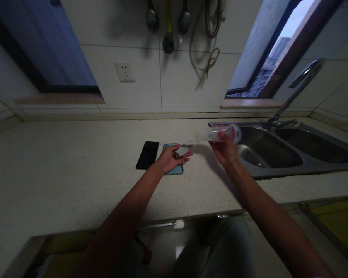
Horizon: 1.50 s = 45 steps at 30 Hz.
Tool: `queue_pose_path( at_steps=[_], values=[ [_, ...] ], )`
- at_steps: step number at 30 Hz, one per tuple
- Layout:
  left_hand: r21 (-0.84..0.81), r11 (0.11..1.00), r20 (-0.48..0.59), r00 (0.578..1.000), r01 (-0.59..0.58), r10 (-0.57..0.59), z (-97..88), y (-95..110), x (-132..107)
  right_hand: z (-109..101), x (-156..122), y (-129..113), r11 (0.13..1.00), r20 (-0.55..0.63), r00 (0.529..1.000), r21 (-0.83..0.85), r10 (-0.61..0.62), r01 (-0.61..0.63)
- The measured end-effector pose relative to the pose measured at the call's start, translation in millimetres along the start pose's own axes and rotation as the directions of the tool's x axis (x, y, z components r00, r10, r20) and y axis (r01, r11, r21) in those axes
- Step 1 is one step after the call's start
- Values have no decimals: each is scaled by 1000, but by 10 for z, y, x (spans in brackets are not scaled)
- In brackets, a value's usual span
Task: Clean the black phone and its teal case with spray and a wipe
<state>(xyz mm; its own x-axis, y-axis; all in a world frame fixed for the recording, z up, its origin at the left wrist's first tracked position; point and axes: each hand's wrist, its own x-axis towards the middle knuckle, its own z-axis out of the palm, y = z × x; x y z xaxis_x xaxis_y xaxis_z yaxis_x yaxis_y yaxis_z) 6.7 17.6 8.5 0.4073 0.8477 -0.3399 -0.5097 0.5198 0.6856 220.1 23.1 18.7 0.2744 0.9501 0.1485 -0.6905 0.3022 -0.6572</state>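
Observation:
My right hand [224,148] is closed around a clear plastic bottle [216,134] with a pink mark near its base. The bottle lies almost level in the air, its blurred narrow end toward my left hand [174,156]. That hand is palm up, with the thumb and fingers spread apart. A small greyish piece [186,144] shows between the thumb and the bottle's end; I cannot tell what it belongs to. Below my left hand, a teal phone case [175,170] lies on the counter, partly covered by the hand. Left of it lies a black phone [147,155].
The pale countertop [75,173] runs along a tiled wall. A steel double sink [269,150] with a tall faucet [303,79] is on the right. Hoses [213,23] and a tied cord [210,61] hang from the wall, near a power socket [124,72].

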Motion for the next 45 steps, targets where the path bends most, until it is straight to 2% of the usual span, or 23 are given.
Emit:
queue_pose_path(
  at_steps=[3, 6, 9, 12, 16, 19, 21, 24, 30, 34, 36, 38, 43, 45],
  values=[
    [-67, 997, -43, 998, 42, -45, 12, 10, 3, 149, -164, -1, 984, 95, 986, -99, -137, 146],
    [-105, 992, -89, 993, 72, -82, 6, 33, 7, 246, -302, -29, 981, 153, 978, -105, -145, 162],
    [-99, 994, -117, 991, 50, -62, -6, 56, 12, 265, -385, -48, 976, 195, 967, -115, -162, 187],
    [-92, 996, -107, 994, 19, -29, -8, 78, 5, 250, -452, -40, 961, 289, 944, -172, -161, 216],
    [-98, 995, -76, 997, -20, 12, -8, 106, -17, 253, -549, -9, 945, 394, 915, -255, -92, 205],
    [-91, 996, 0, 1000, -11, 11, 2, 115, -45, 258, -581, 11, 939, 401, 913, -284, -69, 196],
    [-71, 997, 20, 999, -40, 42, 23, 106, -71, 249, -571, 23, 925, 401, 911, -301, -98, 232],
    [-22, 998, -5, 998, -57, 57, 63, 73, -100, 219, -537, 40, 872, 448, 873, -330, -193, 362],
    [-47, 997, -69, 996, 61, -64, 60, 35, -63, 174, -561, 58, 713, 480, 803, -417, -353, 564],
    [-72, 996, -91, 994, 49, -55, 21, 33, -13, 153, -585, 50, 602, 579, 782, -547, -231, 582],
    [-97, 995, -100, 994, 21, -30, 22, 32, -9, 141, -590, 45, 515, 636, 753, -594, -170, 618],
    [-117, 993, -81, 996, 17, -26, 40, 31, -21, 134, -604, 43, 463, 674, 720, -593, -162, 659],
    [-104, 994, -33, 999, 29, -33, 86, 17, -42, 139, -647, 47, 507, 687, 684, -511, -244, 694],
    [-125, 992, -42, 998, 30, -36, 78, -1, -19, 140, -639, 63, 473, 721, 663, -521, -201, 710]
  ],
)
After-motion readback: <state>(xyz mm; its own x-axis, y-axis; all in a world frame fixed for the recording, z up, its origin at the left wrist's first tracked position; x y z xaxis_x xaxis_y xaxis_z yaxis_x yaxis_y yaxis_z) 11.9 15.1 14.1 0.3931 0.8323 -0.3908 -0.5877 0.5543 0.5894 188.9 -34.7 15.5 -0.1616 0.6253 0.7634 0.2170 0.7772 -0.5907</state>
